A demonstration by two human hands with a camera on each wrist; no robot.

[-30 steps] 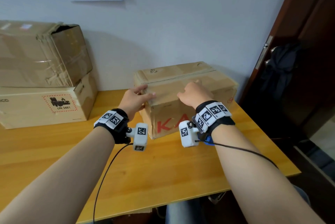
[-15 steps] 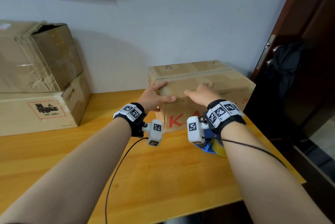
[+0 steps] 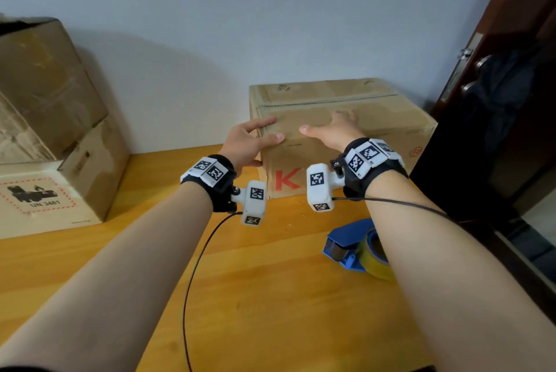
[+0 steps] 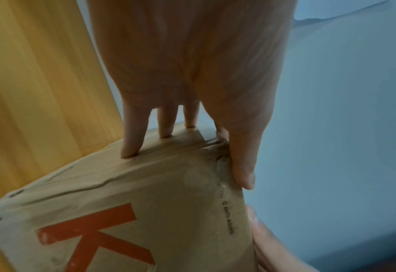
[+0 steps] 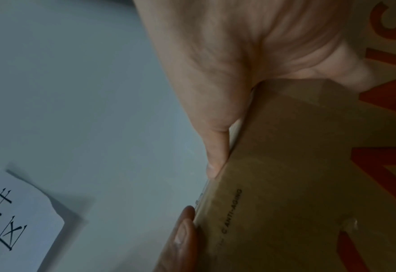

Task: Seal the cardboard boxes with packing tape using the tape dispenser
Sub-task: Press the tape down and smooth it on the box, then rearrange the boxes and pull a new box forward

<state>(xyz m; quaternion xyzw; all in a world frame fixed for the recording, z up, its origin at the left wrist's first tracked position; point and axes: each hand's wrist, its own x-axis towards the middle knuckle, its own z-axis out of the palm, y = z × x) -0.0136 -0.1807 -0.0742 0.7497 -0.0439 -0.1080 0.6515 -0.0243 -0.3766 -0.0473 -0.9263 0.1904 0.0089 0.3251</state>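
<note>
A closed cardboard box [image 3: 391, 124] with red letters stands at the back right of the wooden table [image 3: 270, 296]. My left hand [image 3: 251, 143] is at its near left top corner: the thumb lies along the front top edge and straight fingers [image 4: 131, 139] press wrinkled tape on the box [image 4: 168, 193]. My right hand [image 3: 334, 130] lies flat on the box top, thumb [image 5: 215, 147] along the box [image 5: 297, 184] edge. The blue tape dispenser [image 3: 349, 242] with a yellow roll lies on the table under my right forearm, held by neither hand.
Two larger cardboard boxes [image 3: 45, 94] are stacked at the left against the wall. A dark door [image 3: 496, 85] with a handle stands just right of the table's edge. A thin cable [image 3: 192, 275] hangs from my left wrist across the table.
My right hand went from curled at the box's front top edge to flat, further back on the top. The left hand kept to the left corner. The dispenser came into view.
</note>
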